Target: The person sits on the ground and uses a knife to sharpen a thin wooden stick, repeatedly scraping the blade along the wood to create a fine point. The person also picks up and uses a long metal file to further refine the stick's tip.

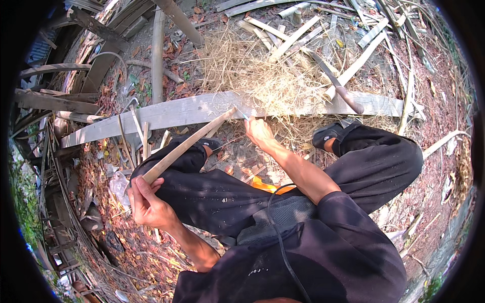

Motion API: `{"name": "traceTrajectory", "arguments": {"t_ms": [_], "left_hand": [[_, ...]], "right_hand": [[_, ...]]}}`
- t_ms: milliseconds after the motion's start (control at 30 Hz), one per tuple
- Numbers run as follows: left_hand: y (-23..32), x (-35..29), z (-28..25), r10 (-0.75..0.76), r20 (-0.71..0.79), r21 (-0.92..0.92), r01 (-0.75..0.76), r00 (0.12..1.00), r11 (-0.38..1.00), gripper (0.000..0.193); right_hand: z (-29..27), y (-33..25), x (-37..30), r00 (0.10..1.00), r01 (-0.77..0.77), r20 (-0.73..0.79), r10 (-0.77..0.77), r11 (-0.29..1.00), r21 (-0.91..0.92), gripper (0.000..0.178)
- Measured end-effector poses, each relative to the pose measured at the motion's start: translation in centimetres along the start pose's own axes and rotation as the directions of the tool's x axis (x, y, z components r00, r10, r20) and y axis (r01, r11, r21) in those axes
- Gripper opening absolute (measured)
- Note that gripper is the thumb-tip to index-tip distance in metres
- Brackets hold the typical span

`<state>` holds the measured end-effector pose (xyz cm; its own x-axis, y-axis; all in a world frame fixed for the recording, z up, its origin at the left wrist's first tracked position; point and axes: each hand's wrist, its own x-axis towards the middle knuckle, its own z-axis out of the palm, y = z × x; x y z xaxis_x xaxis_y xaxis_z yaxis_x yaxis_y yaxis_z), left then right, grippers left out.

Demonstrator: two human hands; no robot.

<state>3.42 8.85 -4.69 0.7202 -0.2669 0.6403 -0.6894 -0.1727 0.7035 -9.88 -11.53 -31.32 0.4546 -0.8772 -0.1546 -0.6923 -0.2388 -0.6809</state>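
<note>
My left hand (151, 204) is closed round the near end of a split bamboo strip (189, 144). The strip slants up and to the right, and its far end rests on or just over a long grey wooden plank (182, 108). Close to that far end, my right hand (260, 132) pinches a slim, pale-blue, pen-like thing (245, 116); most of it is hidden by the fingers. Its tip points toward the plank, a little right of the strip's end. Across the plank to the right lies a long dark-bladed knife with a wooden handle (348, 98).
Straw shavings (252, 76) pile up behind and over the plank. Split bamboo pieces (298, 40) lie beyond them. Upright posts (158, 55) and stacked old timber (101, 30) stand at the far left. An orange object (262, 184) sits between my legs.
</note>
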Motion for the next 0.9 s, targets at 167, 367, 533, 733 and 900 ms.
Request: {"name": "traceTrajectory", "arguments": {"t_ms": [167, 367, 533, 733, 900], "left_hand": [[-0.4, -0.1, 0.1, -0.042, -0.028, 0.004, 0.042, 0.999, 0.999, 0.023], [-0.2, 0.1, 0.0, -0.018, 0.021, 0.047, 0.017, 1.0, 0.999, 0.023], [-0.3, 0.0, -0.2, -0.007, 0.02, 0.019, 0.006, 1.0, 1.0, 0.023], [-0.5, -0.1, 0.2, 0.151, 0.046, -0.047, -0.149, 0.987, 0.988, 0.02], [-1.0, -0.5, 0.0, 0.176, 0.028, -0.051, -0.174, 0.984, 0.983, 0.02]], "right_hand": [[-0.9, -1.4, -0.5, 0.985, 0.155, -0.062, -0.158, 0.987, -0.05, 0.033], [0.1, 1.7, -0.5, 0.997, 0.023, -0.076, -0.028, 0.997, -0.067, 0.036], [-0.9, -0.5, -1.0, 1.0, 0.008, -0.006, -0.008, 0.998, -0.063, 0.032], [-1.6, 0.0, -0.3, 0.997, -0.051, 0.056, 0.051, 0.999, 0.005, 0.035], [-1.0, -0.9, -0.9, 0.995, 0.038, -0.089, -0.034, 0.998, 0.041, 0.032]]}}
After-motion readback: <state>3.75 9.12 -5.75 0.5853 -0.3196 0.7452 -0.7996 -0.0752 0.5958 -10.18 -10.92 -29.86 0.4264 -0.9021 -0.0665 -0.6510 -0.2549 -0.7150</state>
